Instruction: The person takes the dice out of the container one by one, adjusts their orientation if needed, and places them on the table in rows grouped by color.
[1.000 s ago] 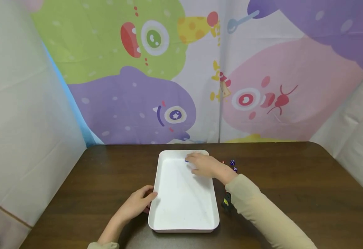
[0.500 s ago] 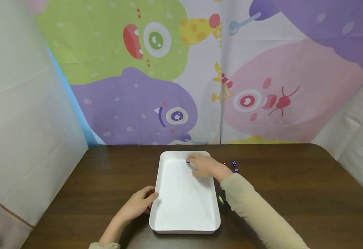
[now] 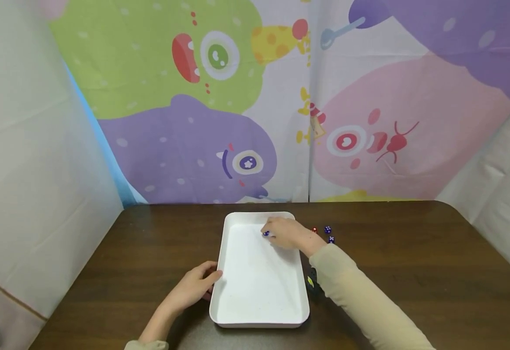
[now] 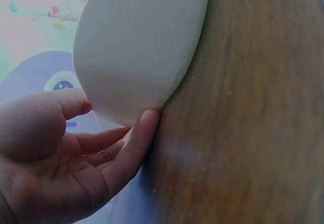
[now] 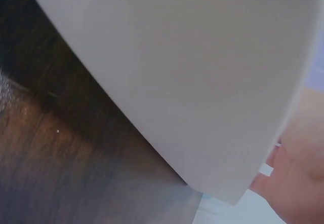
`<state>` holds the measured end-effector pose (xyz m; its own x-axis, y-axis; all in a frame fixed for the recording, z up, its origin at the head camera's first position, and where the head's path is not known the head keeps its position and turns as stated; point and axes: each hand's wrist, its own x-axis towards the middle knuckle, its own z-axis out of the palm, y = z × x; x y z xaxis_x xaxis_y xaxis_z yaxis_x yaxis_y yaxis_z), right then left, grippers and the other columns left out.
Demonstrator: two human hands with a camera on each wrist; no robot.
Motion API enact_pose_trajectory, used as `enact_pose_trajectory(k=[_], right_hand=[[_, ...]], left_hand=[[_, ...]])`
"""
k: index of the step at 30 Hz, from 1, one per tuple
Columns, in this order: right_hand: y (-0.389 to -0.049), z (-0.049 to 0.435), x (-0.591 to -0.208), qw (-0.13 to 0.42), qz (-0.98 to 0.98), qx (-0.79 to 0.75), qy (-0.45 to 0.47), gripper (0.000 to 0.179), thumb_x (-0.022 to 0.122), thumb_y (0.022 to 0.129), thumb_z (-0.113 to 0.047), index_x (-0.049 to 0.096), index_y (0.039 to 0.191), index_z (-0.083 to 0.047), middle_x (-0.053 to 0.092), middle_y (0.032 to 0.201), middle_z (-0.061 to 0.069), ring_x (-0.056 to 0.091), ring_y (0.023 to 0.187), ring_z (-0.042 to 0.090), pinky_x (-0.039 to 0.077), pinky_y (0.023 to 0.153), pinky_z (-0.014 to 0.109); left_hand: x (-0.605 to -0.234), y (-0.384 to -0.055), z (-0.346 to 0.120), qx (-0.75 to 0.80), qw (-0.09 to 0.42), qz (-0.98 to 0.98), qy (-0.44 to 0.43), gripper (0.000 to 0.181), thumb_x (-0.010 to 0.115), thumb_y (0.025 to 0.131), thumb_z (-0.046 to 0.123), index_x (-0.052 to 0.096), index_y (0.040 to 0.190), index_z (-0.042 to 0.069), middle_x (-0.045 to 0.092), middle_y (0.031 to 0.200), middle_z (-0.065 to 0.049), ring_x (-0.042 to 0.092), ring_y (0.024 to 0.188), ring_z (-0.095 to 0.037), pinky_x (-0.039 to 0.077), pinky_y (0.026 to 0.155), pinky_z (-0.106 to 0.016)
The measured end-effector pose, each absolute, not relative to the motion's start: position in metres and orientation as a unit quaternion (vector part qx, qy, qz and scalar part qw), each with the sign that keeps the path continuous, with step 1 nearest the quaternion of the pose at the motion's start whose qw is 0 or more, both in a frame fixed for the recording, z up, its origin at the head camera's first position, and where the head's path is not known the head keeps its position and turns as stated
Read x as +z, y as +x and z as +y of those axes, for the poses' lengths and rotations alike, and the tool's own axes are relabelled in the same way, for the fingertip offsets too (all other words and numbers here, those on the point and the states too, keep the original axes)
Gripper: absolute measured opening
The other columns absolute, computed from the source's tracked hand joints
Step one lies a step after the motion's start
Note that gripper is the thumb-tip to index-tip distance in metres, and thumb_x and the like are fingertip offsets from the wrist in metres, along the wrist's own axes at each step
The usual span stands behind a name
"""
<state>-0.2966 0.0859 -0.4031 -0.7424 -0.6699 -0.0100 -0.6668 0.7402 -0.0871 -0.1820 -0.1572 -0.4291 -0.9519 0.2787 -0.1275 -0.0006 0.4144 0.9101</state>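
A white rectangular tray (image 3: pixel 259 277) lies on the dark wooden table. At its left wall my left hand (image 3: pixel 195 284) holds on, thumb over the rim and fingers against the outer side; the left wrist view shows these fingers (image 4: pixel 144 127) at the tray's lower edge. Over the tray's far right part, my right hand (image 3: pixel 286 233) pinches a small blue die (image 3: pixel 265 234) between thumb and curled fingers. The right wrist view has the tray's outer wall (image 5: pixel 177 82) hiding most of that hand.
Right of the tray lie a red die (image 3: pixel 314 229), a blue die (image 3: pixel 328 229) and another blue die (image 3: pixel 331 239). A black object with a yellow-green mark (image 3: pixel 311 281) sits by the tray's right side, partly under the right sleeve. A cartoon-print curtain (image 3: pixel 185 146) hangs behind the table (image 3: pixel 412 272).
The right fingers have curled in, and the blue die under them has shifted slightly toward the thumb and the near side. The left hand stays at the tray's wall.
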Motion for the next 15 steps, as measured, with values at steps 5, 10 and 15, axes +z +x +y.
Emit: enact_pose_trajectory(k=[5,10,15], right_hand=[[-0.2949,0.0875,-0.4041,-0.001,0.932,-0.05,-0.36,0.02,0.059,0.076,-0.007,0.065,0.094,-0.013,0.055,0.088,0.0,0.053,0.083,0.014,0.044,0.075,0.029],[-0.2934,0.0889,-0.4043,-0.007,0.937,-0.06,-0.345,0.012,0.063,0.07,-0.007,0.064,0.078,-0.017,0.052,0.073,-0.005,0.049,0.069,0.011,0.042,0.066,0.027],[-0.2922,0.0908,-0.4047,0.017,0.939,-0.067,-0.337,0.009,0.063,0.071,-0.01,0.062,0.075,-0.018,0.054,0.072,-0.008,0.047,0.068,0.008,0.041,0.065,0.025]], left_hand=[[-0.4304,-0.1816,-0.1575,0.539,0.136,0.827,0.084,0.039,0.046,0.087,0.026,0.044,0.114,-0.004,0.055,0.09,-0.014,0.055,0.065,-0.019,0.048,0.054,-0.03],[-0.4306,-0.183,-0.1575,0.528,0.131,0.835,0.08,0.04,0.047,0.087,0.027,0.045,0.114,-0.003,0.054,0.091,-0.013,0.054,0.065,-0.018,0.049,0.053,-0.03],[-0.4316,-0.1843,-0.1559,0.526,0.125,0.838,0.077,0.038,0.047,0.087,0.026,0.046,0.114,-0.002,0.054,0.09,-0.012,0.054,0.064,-0.018,0.049,0.053,-0.03]])
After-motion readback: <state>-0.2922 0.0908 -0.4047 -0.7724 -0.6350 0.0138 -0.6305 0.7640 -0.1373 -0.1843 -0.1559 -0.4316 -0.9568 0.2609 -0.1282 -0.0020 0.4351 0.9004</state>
